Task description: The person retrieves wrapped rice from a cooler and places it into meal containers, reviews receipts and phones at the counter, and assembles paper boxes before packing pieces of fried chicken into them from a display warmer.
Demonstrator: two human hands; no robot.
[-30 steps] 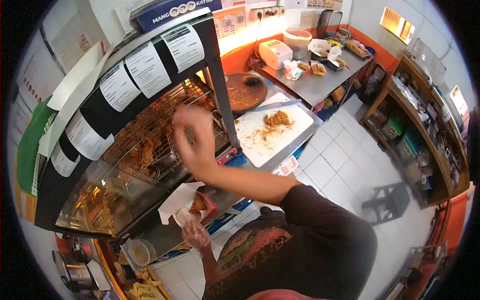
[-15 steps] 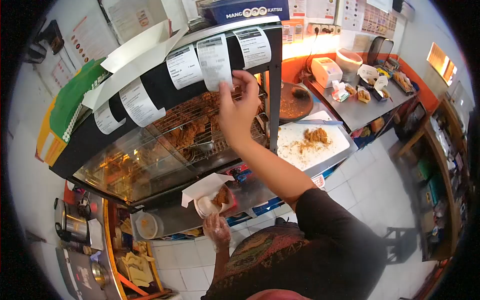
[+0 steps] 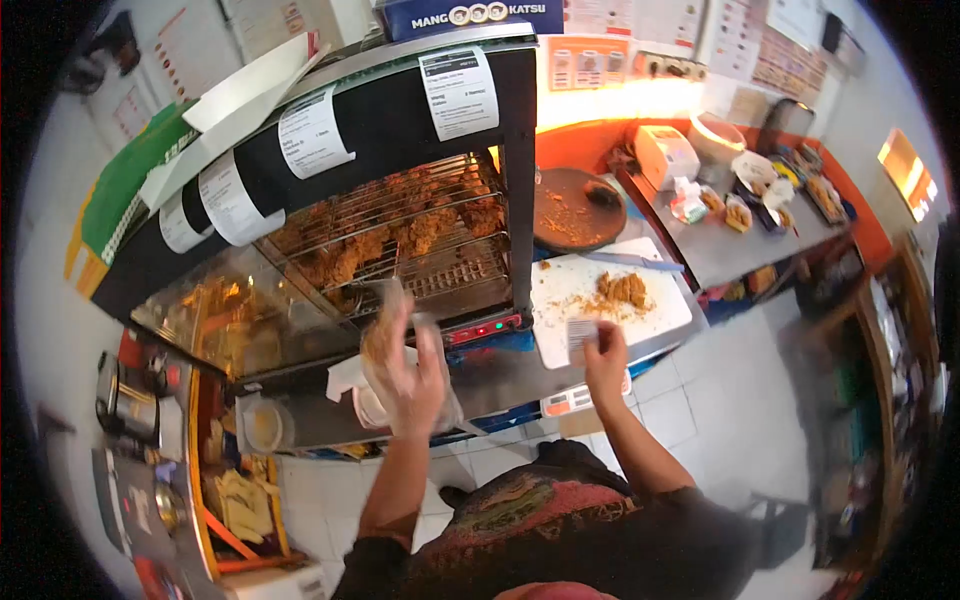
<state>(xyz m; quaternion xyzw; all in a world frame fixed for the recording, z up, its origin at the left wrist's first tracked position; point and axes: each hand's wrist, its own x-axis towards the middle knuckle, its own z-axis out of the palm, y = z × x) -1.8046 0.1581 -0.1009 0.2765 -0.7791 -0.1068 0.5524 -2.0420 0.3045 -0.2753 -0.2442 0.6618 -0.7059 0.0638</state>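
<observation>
My right hand [image 3: 605, 362] pinches a small printed paper slip [image 3: 579, 341] over the near edge of the white cutting board [image 3: 560, 345]. Sliced breaded cutlet [image 3: 625, 290] and crumbs lie on that board, with a knife [image 3: 632, 261] along its far side. My left hand [image 3: 408, 385], in a clear plastic glove, is raised with its fingers apart in front of the warming cabinet, slightly blurred. Partly hidden behind it, a white food box [image 3: 345, 376] stands on the metal counter. Inside the cabinet, fried breaded pieces [image 3: 430, 232] rest on wire racks.
Several order slips [image 3: 457, 93] hang on the cabinet's black top edge. A stone mortar [image 3: 577, 222] stands beyond the board. Boxed food [image 3: 738, 212] sits on the right-hand table. A round plastic tub [image 3: 266, 425] is at the counter's left end, a cooker [image 3: 130, 400] farther left.
My right hand has come down from the cabinet's top edge with a slip, leaving a gap there. My left hand has risen from beside the food box.
</observation>
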